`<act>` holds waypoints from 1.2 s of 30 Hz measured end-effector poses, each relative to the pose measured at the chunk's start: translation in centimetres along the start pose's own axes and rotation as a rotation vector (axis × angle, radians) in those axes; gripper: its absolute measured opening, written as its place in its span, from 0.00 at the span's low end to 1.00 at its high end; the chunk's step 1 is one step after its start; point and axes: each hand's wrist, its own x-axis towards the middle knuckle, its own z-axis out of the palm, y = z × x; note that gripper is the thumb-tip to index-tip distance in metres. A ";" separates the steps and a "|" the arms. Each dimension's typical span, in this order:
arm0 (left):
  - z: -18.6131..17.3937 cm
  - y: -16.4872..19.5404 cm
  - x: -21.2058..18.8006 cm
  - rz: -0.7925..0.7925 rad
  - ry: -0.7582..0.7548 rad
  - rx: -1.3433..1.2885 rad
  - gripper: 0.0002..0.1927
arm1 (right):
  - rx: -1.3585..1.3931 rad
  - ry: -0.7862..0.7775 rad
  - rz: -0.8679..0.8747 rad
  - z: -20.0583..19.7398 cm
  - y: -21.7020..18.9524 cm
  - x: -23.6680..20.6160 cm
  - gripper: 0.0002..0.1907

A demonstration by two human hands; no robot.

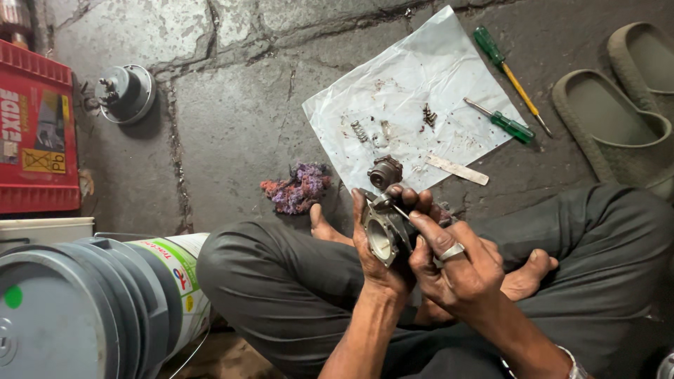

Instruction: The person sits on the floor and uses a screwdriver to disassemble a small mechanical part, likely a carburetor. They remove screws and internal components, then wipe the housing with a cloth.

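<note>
I sit cross-legged on a stone floor. My left hand (pixel 375 260) grips a small metal carburetor body (pixel 382 235) from below, its round bore facing me. My right hand (pixel 449 263), with a ring on one finger, presses against the same part from the right, its fingers pinching a thin metal piece at the top. Just beyond my hands a dark round metal part (pixel 385 171) lies at the near edge of a clear plastic sheet (pixel 407 84).
On the sheet lie small springs (pixel 359 130), screws (pixel 429 114) and a flat metal strip (pixel 456 170). Two green-handled screwdrivers (pixel 507 67) (pixel 509 126) lie at its right, sandals (pixel 618 119) beyond. A purple rag (pixel 298 188), red box (pixel 35 126), round metal part (pixel 126 92) and grey bucket (pixel 77 309) sit left.
</note>
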 end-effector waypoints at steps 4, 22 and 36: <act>0.2 -0.1 -0.1 -0.009 -0.047 0.015 0.29 | -0.022 0.002 -0.010 -0.1 -0.2 -0.3 0.20; -1.2 0.6 0.2 -0.001 0.035 -0.030 0.28 | 0.293 -0.006 0.246 0.3 -1.7 1.1 0.13; -2.8 1.4 -0.2 -0.146 -0.121 -0.161 0.28 | 0.100 0.003 0.096 0.6 -1.6 0.5 0.16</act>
